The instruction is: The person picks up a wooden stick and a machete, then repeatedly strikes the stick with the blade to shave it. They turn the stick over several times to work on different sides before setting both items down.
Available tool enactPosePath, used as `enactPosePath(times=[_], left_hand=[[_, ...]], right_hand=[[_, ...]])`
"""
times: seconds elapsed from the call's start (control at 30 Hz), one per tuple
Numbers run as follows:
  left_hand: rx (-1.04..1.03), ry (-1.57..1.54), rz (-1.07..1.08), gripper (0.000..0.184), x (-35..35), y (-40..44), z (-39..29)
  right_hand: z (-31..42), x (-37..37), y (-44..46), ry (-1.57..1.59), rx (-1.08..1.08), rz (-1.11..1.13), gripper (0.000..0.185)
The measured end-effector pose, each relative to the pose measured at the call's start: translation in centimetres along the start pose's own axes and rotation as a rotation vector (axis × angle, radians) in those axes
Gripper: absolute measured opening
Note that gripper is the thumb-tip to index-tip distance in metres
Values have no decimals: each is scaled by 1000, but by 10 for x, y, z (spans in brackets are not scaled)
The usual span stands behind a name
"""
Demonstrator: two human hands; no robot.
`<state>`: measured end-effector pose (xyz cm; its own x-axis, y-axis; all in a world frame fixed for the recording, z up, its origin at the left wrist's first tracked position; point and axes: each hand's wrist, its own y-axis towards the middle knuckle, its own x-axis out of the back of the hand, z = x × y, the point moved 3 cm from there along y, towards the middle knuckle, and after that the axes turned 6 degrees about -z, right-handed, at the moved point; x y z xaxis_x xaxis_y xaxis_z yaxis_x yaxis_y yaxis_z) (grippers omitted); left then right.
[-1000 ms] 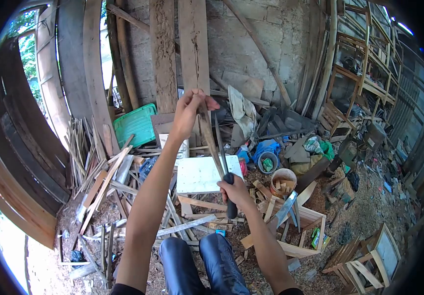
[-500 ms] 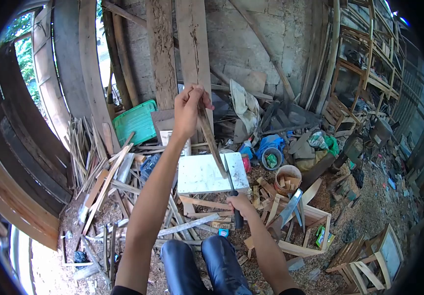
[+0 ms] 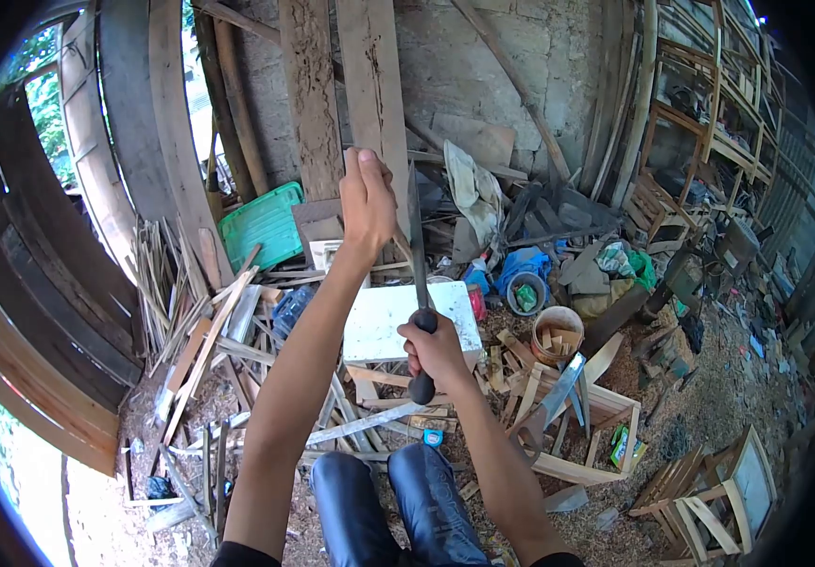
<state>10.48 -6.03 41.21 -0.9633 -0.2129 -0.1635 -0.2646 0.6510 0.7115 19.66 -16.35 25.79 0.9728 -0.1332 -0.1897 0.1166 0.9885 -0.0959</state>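
My left hand (image 3: 368,203) is raised in front of the upright planks, its fingers closed round a wooden stick. Most of the stick (image 3: 403,249) is hidden behind that hand and wrist. Lower down, my right hand (image 3: 437,352) grips the black handle of a long knife (image 3: 420,250). The blade points up and away from me, close to the right side of my left hand. Whether blade and stick touch, I cannot tell. Beneath both lies a white block-like surface (image 3: 379,326), marked with dark specks.
Scrap wood strips (image 3: 201,364) lie heaped at the left, near a green plastic crate (image 3: 264,227). To the right are a bucket (image 3: 558,340) of wood pieces, a handsaw (image 3: 558,395) on a wooden frame (image 3: 606,444), and an overturned chair (image 3: 719,501).
My right hand has moved up and a little left, swinging the knife from pointing down the stick to upright beside my left hand. The stick's lower end has gone from above the white surface.
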Motion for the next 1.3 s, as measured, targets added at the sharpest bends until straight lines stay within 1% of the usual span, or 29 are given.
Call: enactPosePath(times=[0.07,0.13,0.17,0.2,0.23,0.27,0.33,0.37,0.4,0.47,0.5,0.53,0.6,0.67,0.73,0.77,0.8,0.87,0.9,0.93,1.0,1.07,1.13,1.17,1.2,1.27,1.3], left_hand=[[34,-29,28,37,2,-2,2],[-118,-10,-52,38,6,0,7],[-121,-16,-55,38,5,2,11],[-158,5,-129,38,5,4,4],[-183,33,-197,38,6,1,0],[-173,35,-192,38,3,1,1],[-222,12,-196,36,-3,6,1],[-246,80,-184,36,-6,6,0],[-242,84,-184,36,-12,7,4],[-353,90,-218,38,-24,8,6],[-178,85,-182,40,-22,12,9],[-183,78,-185,40,-19,15,8],[-186,103,-212,41,-11,18,9],[-193,84,-215,40,-8,17,12],[-147,67,-196,39,-7,17,8],[-250,101,-207,37,-8,18,12],[-252,110,-208,37,-9,20,14],[-246,149,-235,39,-9,22,17],[-182,95,-212,39,-5,21,14],[-186,92,-214,39,0,25,20],[-203,95,-271,39,11,30,34],[-216,125,-272,39,13,32,32],[-170,126,-274,40,11,26,25],[-168,130,-276,40,6,25,21],[-213,160,-276,38,-1,23,11],[-250,189,-267,36,-2,16,9],[-215,169,-262,36,0,16,10]], right_hand=[[2,5,-7,111,-97,62,17],[7,7,-17,137,-107,86,20],[15,8,-21,102,-83,74,22],[21,9,-23,67,-59,61,24],[25,10,-23,44,16,53,26],[29,8,-24,45,7,46,26],[40,8,-24,-26,152,-78,27],[38,7,-20,5,145,-81,22],[24,4,-12,6,140,-80,22],[-23,3,6,-7,-55,-66,15],[-26,6,5,-16,-70,-90,11],[-23,11,6,-20,-62,-92,11],[-13,19,3,2,-167,26,12],[4,14,-1,36,-152,41,11],[30,6,2,154,209,-133,10],[18,3,14,86,389,-223,10],[9,-7,18,18,424,-247,10],[-18,-6,17,114,-103,-65,9],[-14,0,15,64,-144,-40,10],[-9,5,14,62,-139,-40,10],[1,8,11,-70,-79,22,11],[28,2,0,-59,-27,7,9],[44,-4,-8,-14,190,-142,8],[27,-4,7,-37,354,-214,8],[10,-7,11,-77,368,-246,9],[-24,-3,14,-71,-64,-95,9],[-26,3,12,-159,-63,-113,10]])
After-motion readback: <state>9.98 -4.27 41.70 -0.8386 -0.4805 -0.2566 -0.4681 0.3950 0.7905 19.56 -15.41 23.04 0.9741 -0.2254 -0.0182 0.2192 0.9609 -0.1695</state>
